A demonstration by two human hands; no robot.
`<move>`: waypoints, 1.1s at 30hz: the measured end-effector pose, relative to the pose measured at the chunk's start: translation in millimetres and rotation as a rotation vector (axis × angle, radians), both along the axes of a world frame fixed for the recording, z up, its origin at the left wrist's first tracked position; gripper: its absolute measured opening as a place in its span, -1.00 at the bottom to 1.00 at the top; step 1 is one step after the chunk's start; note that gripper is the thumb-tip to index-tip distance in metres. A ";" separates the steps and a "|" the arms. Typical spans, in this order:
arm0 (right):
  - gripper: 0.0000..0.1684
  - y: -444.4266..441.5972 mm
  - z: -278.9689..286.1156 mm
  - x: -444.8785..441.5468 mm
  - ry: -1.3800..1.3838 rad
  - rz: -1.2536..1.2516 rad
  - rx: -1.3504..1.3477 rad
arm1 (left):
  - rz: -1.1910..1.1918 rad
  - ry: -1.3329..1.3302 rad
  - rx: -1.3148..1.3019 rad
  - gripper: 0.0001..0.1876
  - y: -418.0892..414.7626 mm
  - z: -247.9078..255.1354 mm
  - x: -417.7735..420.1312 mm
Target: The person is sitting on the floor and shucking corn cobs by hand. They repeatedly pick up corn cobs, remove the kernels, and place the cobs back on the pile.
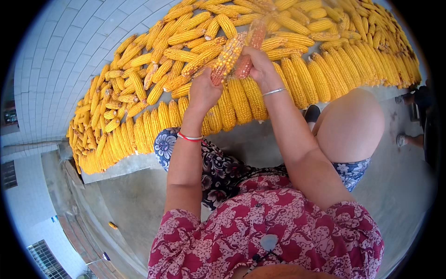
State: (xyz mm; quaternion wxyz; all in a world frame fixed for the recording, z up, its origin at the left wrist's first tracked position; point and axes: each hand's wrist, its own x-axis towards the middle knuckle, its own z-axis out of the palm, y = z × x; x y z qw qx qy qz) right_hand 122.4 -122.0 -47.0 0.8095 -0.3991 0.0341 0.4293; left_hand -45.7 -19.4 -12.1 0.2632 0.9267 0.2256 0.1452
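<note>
My left hand (206,87) grips the lower end of a partly shelled corn cob (229,55), whose yellow kernels remain on its upper part and whose reddish core shows at the bottom. Just to the right, my right hand (259,66) is closed on a mostly bare reddish corn cob (256,38), tilted with its upper end leaning right. The two cobs are side by side and cross close to each other; whether they touch, I cannot tell. Beneath and beyond both hands lies a heap of yellow corn ears (181,55).
A row of upright corn ears (240,101) edges the heap on the near side. A tiled wall (69,45) stands behind at left. One small ear (113,225) lies on the concrete floor (129,205). Another person's feet (402,140) show at the far right.
</note>
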 end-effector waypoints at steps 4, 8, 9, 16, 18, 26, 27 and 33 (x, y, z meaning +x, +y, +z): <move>-0.78 4.8 -2.4 1.9 0.005 0.020 0.100 | 0.022 0.019 0.024 -0.71 -2.2 2.5 -0.9; -0.73 3.0 2.9 -2.5 -0.062 0.005 0.117 | 0.048 0.047 0.034 -0.70 0.4 1.0 -3.3; -0.73 3.0 2.3 -2.5 -0.069 0.000 0.124 | 0.047 0.050 0.056 -0.70 0.5 0.1 -2.6; -0.77 2.1 2.6 -1.6 -0.087 0.020 0.035 | 0.012 0.040 0.189 -0.75 0.0 -1.1 -4.1; -0.77 0.2 4.8 -3.0 -0.106 0.033 -0.001 | 0.021 0.066 0.186 -0.73 -0.3 -0.8 -5.3; -0.83 -2.4 12.1 -10.0 -0.131 0.005 -0.050 | 0.053 0.133 0.147 -0.72 0.8 2.4 -6.0; -0.82 -2.7 12.3 -10.0 -0.145 0.009 -0.058 | 0.046 0.124 0.146 -0.72 1.4 2.2 -6.4; -0.83 -1.2 4.1 -5.7 -0.158 -0.014 -0.010 | 0.041 0.134 0.151 -0.73 0.5 1.4 -5.0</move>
